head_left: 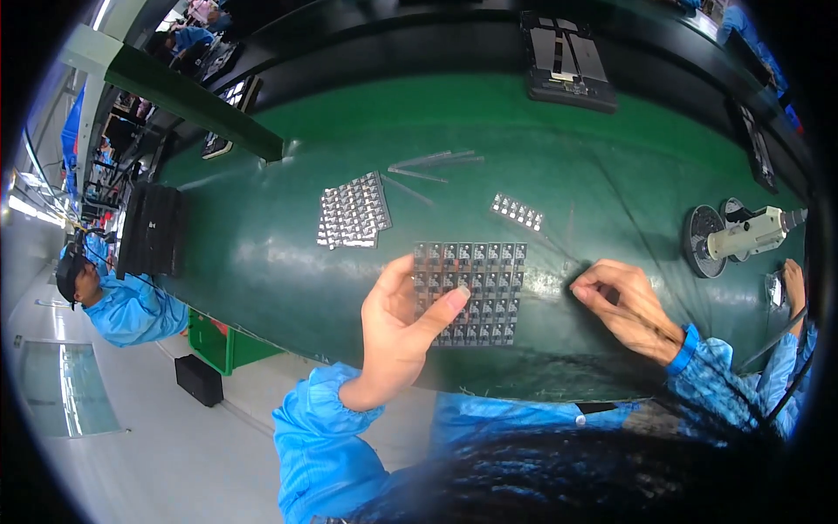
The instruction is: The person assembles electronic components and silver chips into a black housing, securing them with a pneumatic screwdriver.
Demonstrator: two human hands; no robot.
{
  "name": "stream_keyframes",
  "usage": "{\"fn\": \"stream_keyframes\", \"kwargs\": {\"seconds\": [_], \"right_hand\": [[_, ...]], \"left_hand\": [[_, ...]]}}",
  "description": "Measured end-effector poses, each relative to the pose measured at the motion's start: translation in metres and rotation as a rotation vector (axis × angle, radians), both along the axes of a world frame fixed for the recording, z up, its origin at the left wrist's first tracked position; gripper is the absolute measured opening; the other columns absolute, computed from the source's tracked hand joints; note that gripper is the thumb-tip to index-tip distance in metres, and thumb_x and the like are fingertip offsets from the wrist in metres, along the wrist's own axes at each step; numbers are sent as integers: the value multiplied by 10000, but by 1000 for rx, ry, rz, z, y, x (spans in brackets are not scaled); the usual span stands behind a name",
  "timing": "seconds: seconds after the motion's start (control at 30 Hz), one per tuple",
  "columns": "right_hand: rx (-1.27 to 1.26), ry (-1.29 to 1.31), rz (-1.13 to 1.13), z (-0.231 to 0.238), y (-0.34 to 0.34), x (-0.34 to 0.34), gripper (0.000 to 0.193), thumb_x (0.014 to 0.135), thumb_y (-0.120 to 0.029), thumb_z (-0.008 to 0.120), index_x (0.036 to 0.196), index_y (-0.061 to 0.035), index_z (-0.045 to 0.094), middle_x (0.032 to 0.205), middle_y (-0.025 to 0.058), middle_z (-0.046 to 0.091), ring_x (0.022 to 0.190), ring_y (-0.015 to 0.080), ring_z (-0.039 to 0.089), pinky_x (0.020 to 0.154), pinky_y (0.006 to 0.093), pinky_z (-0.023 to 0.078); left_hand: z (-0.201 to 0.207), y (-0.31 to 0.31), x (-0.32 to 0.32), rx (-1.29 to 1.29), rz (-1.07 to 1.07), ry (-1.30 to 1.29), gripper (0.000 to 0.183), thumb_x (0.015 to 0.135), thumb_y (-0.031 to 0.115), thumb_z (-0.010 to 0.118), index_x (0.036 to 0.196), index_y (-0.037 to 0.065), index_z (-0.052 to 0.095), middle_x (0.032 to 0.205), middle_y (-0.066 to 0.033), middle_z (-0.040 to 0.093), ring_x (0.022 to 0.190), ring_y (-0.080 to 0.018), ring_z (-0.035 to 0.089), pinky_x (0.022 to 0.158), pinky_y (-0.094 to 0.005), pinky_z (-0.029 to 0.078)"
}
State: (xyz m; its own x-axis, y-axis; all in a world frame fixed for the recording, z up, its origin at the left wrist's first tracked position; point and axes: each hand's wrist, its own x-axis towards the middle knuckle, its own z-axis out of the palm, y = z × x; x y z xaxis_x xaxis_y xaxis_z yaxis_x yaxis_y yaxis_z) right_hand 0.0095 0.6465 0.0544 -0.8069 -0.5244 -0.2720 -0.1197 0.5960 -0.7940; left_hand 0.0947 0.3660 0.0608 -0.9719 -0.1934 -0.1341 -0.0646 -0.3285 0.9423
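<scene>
My left hand [406,327] grips a clear sheet with rows of small dark square pieces [493,306], thumb on top and fingers behind it. The sheet is held over the green bench. To its right, my right hand [624,306] has thumb and forefinger pinched together close to the bench top; whatever is between them is hidden or too small to name. Beyond the left hand lies a stack of similar sheets with pale and dark squares [352,212]. A short strip of the same kind of pieces [517,211] rests beyond the held sheet.
Several thin clear strips [436,162] lie on the green bench [262,236]. An opened flat device [567,65] sits at the far side. Right of me stand a pale tool with round dark discs [742,237] and another person's hand [793,286]. A post [196,105] rises at left.
</scene>
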Motion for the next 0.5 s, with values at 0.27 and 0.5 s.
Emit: {"fn": "stream_keyframes", "kwargs": {"seconds": [0.27, 0.5], "right_hand": [[-198, 662, 99, 42, -50, 0, 266, 783, -6, 688, 1048, -3, 664, 872, 113, 611, 731, 275, 634, 653, 366, 531], [-171, 872, 257, 37, -64, -12, 360, 698, -87, 721, 1044, -5, 667, 853, 78, 558, 704, 248, 622, 615, 364, 520]], "left_hand": [[14, 10, 2, 28, -131, -91, 564, 891, -97, 655, 1407, -89, 427, 1241, -155, 633, 1091, -188, 638, 942, -333, 541], [24, 22, 7, 34, -190, -101, 601, 896, -141, 605, 1448, -111, 369, 1266, -155, 623, 1119, -180, 625, 961, -314, 525]]}}
